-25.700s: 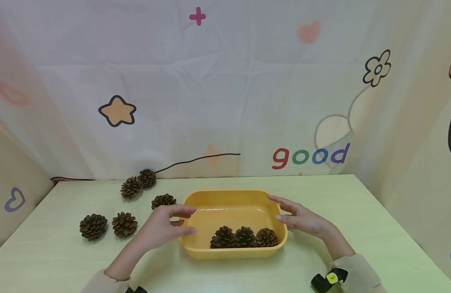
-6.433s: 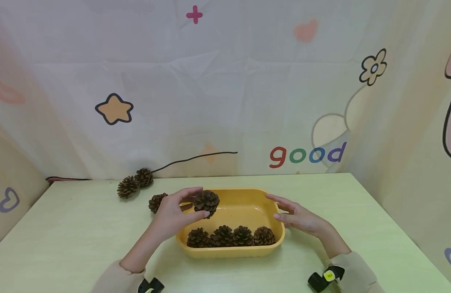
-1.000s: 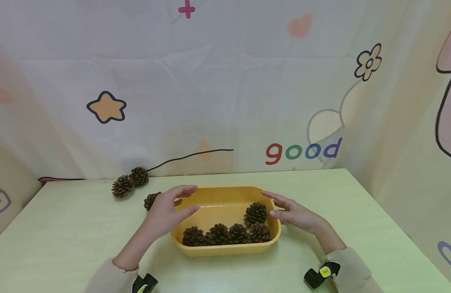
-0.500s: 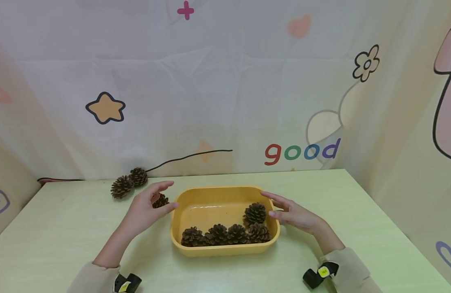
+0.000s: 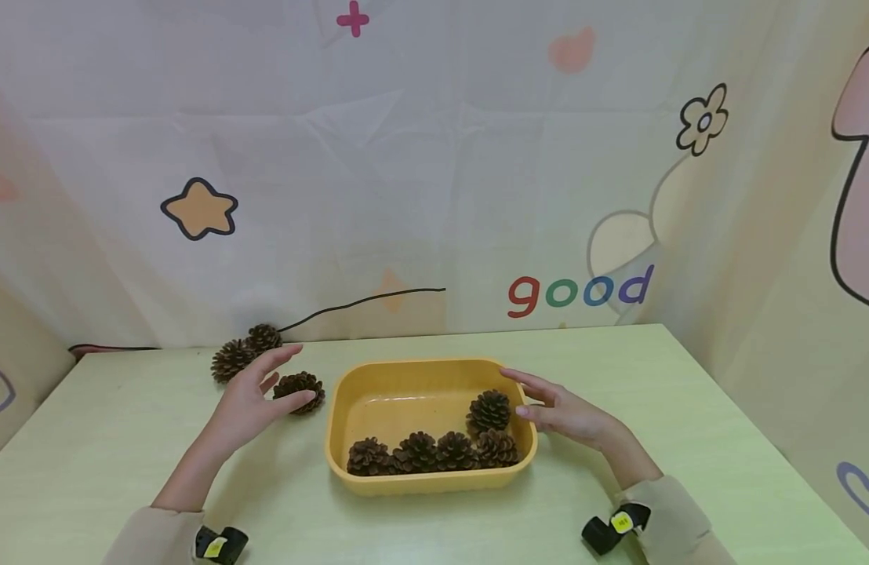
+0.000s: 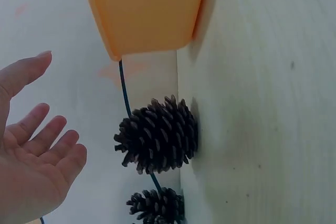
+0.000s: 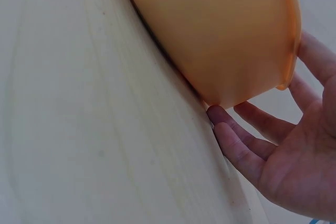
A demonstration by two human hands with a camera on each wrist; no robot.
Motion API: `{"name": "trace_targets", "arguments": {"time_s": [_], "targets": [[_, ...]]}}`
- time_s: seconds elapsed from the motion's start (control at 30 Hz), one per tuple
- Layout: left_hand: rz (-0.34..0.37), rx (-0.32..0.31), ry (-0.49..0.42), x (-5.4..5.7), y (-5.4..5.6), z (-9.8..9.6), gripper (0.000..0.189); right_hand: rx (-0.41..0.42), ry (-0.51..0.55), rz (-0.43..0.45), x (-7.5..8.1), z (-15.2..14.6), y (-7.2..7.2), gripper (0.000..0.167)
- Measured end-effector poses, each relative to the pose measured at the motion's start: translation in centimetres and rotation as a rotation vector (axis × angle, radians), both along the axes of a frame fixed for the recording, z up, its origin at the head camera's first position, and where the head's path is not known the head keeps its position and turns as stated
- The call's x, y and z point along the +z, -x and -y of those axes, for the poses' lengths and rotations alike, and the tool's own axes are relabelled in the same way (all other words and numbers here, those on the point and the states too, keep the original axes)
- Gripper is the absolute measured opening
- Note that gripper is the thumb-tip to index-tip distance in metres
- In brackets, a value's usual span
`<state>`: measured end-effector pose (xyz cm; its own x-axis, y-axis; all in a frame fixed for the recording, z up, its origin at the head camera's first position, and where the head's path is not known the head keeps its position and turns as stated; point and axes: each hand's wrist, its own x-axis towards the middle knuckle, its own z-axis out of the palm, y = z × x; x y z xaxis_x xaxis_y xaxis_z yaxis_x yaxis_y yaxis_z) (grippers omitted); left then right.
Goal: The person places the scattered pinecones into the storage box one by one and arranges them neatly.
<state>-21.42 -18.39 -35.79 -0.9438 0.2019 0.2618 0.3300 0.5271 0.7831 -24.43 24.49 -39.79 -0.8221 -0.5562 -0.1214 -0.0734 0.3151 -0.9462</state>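
Observation:
Fingers spread and holding nothing, my left hand (image 5: 244, 404) hovers by a brown pine cone (image 5: 299, 392) on the table, left of the yellow plastic tub (image 5: 406, 485). In the left wrist view, a gap shows between this hand (image 6: 44, 156) and the nearest pine cone (image 6: 157, 136). My right hand (image 5: 572, 412) holds the tub's right rim, thumb over the edge. The right wrist view shows that hand's fingers (image 7: 247, 153) against the tub's outer wall (image 7: 220, 35); its thumb is hidden there. Several pine cones (image 5: 418, 451) line the tub's near side, with another pine cone (image 5: 489, 411) behind them at the right.
Two more pine cones, a larger one (image 5: 232, 361) and a smaller one (image 5: 264, 337), sit at the table's back left, against the cloth backdrop (image 5: 378, 196). The pale table (image 5: 689, 439) extends to both sides of the tub.
Since 25.7 s ago, two pine cones from the left of the table have joined those in the tub. Over the last second my left hand has moved left from the tub. My right hand stays put.

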Motion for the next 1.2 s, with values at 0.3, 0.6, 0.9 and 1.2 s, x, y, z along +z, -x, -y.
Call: {"name": "trace_targets", "arguments": {"time_s": [0.3, 0.6, 0.9, 1.2], "targets": [[0.038, -0.022, -0.018, -0.8, 0.7, 1.6, 0.075, -0.009, -0.006, 0.0, 0.2, 0.1, -0.1, 0.062], [0.161, -0.048, -0.045, -1.9, 1.7, 2.7, 0.08, -0.014, -0.023, -0.006, 0.2, 0.0, -0.3, 0.063], [0.184, -0.091, 0.014, -2.5, 2.3, 3.2, 0.073, -0.013, -0.019, -0.01, 0.0, 0.1, -0.2, 0.063], [0.165, -0.109, 0.045, -2.6, 2.6, 3.2, 0.069, -0.031, -0.02, 0.006, 0.0, 0.3, -0.1, 0.063]]}}
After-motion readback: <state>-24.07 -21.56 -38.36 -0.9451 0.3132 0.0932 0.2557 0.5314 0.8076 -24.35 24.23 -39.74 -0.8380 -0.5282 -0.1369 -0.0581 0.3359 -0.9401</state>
